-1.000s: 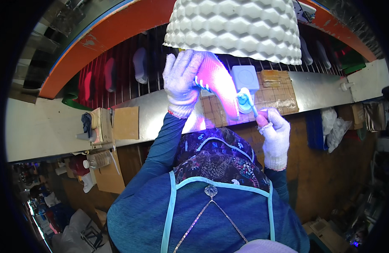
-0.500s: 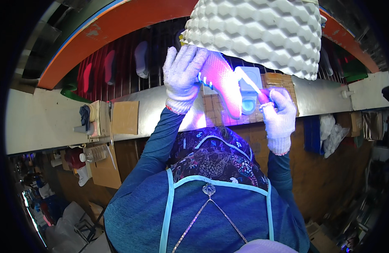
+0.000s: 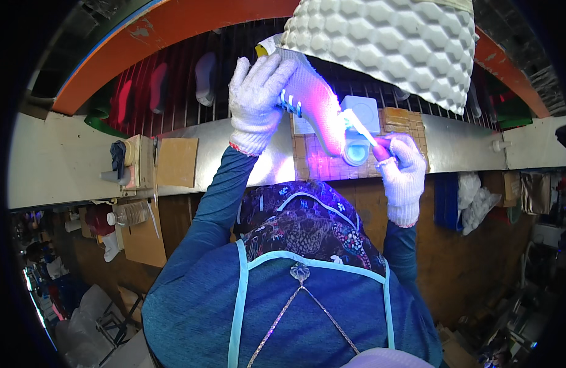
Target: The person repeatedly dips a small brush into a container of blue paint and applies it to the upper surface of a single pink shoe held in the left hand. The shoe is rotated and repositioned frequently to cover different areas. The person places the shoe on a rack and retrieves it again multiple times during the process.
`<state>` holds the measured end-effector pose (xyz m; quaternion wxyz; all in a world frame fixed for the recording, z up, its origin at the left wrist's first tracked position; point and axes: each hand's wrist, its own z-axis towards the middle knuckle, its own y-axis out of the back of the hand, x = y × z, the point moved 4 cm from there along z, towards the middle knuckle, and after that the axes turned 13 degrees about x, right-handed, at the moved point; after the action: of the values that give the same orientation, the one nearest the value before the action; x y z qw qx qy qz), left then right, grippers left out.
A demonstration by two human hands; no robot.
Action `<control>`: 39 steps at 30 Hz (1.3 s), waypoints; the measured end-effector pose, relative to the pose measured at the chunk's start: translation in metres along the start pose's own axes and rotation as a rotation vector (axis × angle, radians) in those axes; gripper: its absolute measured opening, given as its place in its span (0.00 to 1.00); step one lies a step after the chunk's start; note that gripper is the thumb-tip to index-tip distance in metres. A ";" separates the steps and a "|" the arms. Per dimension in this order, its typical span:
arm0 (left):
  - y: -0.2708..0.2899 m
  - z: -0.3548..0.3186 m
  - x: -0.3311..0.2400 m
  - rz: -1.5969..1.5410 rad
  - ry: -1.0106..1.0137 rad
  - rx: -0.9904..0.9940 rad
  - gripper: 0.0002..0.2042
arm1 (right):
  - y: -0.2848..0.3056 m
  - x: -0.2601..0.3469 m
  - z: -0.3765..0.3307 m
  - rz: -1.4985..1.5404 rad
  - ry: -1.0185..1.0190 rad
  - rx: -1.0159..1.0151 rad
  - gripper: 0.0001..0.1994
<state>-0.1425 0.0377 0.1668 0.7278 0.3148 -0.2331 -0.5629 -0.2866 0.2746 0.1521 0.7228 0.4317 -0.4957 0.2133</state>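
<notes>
My left hand (image 3: 257, 98), in a white knit glove, grips a knit shoe (image 3: 313, 101) with laces, its toe pointing down toward me. Pink and violet light falls on the shoe. In my gloved right hand (image 3: 404, 178) is a brush with a reddish handle and a pale shaft (image 3: 361, 129). The brush's tip touches or nearly touches the shoe's right edge near the toe. Just beside the toe, a small container (image 3: 356, 153) shows a pale blue inside. Behind it lies a pale squarish block or box (image 3: 364, 109), partly hidden by the brush.
A white honeycomb-textured cover (image 3: 387, 46) hangs over the work spot. Beyond the metal ledge (image 3: 215, 153), several shoe-shaped pieces (image 3: 205, 78) lie on a rack of bars under an orange arch (image 3: 160, 43). A cardboard piece (image 3: 177, 161) and a wooden box (image 3: 143, 162) sit at left.
The brush tip has moved down along the shoe's edge toward the toe. My left hand and the shoe have shifted slightly left, and more of the shoe's heel end shows.
</notes>
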 end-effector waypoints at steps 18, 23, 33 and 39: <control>-0.009 -0.024 0.003 0.019 0.145 0.127 0.22 | -0.013 0.004 -0.022 0.011 -0.029 -0.128 0.08; -0.004 -0.024 0.005 -0.001 0.165 0.143 0.21 | -0.012 0.006 -0.004 -0.040 0.029 -0.130 0.07; -0.002 -0.025 0.012 -0.191 0.299 0.271 0.26 | -0.012 -0.005 0.012 0.038 0.161 0.004 0.06; -0.001 -0.024 0.010 -0.339 0.562 0.680 0.32 | -0.012 0.001 0.027 0.070 0.260 -0.017 0.06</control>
<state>-0.1240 0.0324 0.1496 0.5164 0.7089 -0.1436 -0.4584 -0.2923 0.2453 0.1514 0.7765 0.3768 -0.4144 0.2885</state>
